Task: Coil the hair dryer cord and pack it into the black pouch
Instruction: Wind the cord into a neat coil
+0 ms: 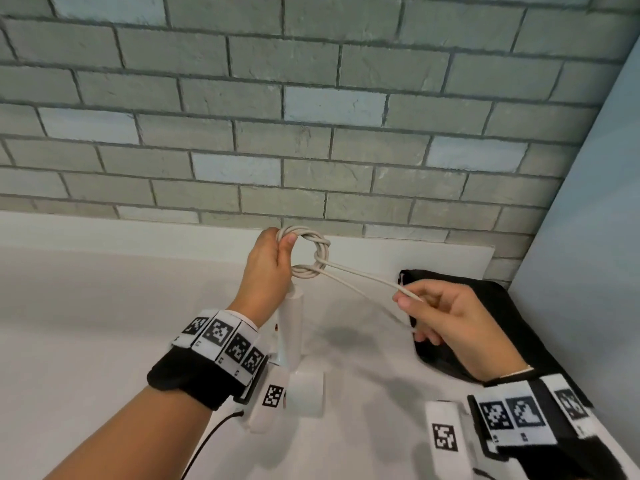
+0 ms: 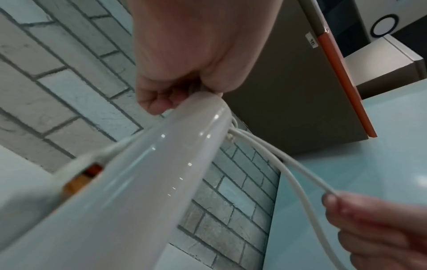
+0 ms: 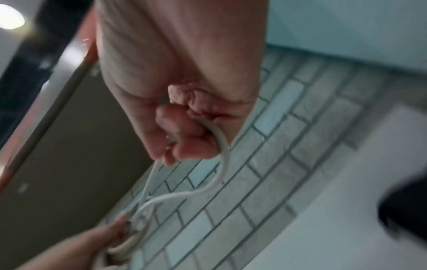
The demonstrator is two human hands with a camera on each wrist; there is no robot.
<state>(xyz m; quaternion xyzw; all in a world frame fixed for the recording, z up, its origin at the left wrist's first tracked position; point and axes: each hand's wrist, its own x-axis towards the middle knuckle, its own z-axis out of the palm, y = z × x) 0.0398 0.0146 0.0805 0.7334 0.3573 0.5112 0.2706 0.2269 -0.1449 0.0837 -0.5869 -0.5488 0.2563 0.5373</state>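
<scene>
Your wrists fill the bottom of the head view, and from the grips out it reads like this: your left hand [image 1: 268, 261] is clenched round the coil [image 1: 311, 252] of pale cord, thumb pressed over the top of the loops, holding it up in front of the brick wall [image 1: 311, 116]. Your right hand [image 1: 446, 317] pinches a doubled length of the same cord [image 1: 360, 280], drawn taut away from the coil toward the black pouch [image 1: 485, 306], which lies flat on the white table [image 1: 86, 323] under that hand. Below your left wrist hangs the white hair dryer [image 1: 294, 341]; the left wrist view is blurred, so whether it rests on the table I can't quite say. Now the risks: pull harder on that loop and you could drag turns out of the bundle, or cinch it lopsided. Ease your left thumb and the loops may spring apart. And the dryer's weight, tugging on the cord below, could twist the coil.
</scene>
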